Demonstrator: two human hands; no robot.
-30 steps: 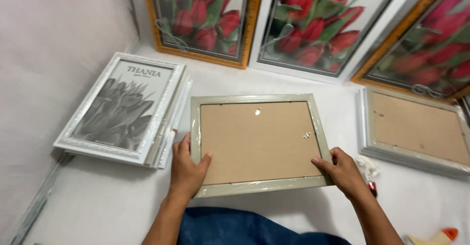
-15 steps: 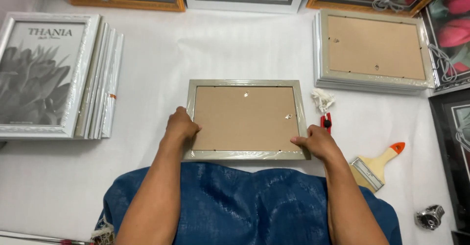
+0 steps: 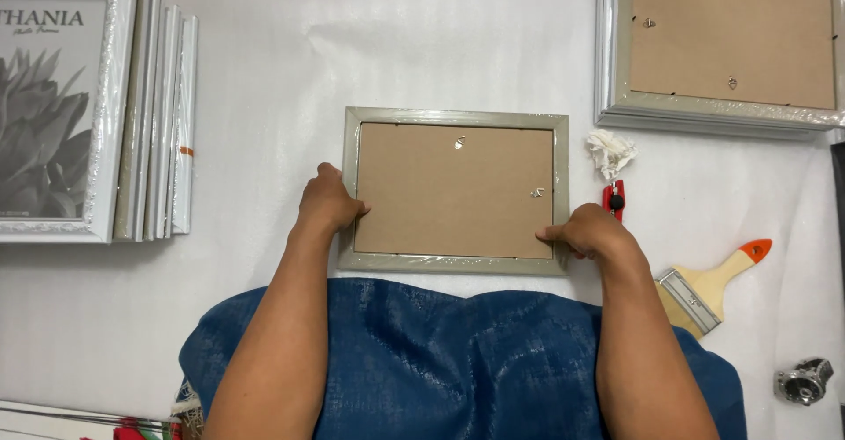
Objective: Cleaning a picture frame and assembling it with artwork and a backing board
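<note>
A grey-green picture frame (image 3: 455,116) lies face down on the white foam sheet, its brown backing board up and clear film over it. My left hand (image 3: 327,201) grips its left edge, thumb on the backing. At the frame's lower right corner my right hand (image 3: 591,231) holds the edge, fingers pressed on the backing. A blue cloth (image 3: 458,352) covers my lap just below the frame.
A stack of white frames (image 3: 132,106) with a grey flower print lies at left. Another face-down frame stack (image 3: 722,44) sits top right. By my right hand are a crumpled white wad (image 3: 611,150), a red cutter (image 3: 614,197), a paintbrush (image 3: 711,282) and a metal fitting (image 3: 803,380).
The view has tipped further down and closer; the tulip pictures at the back have left the frame. My hands still hold the face-down frame, now nearer my lap.
</note>
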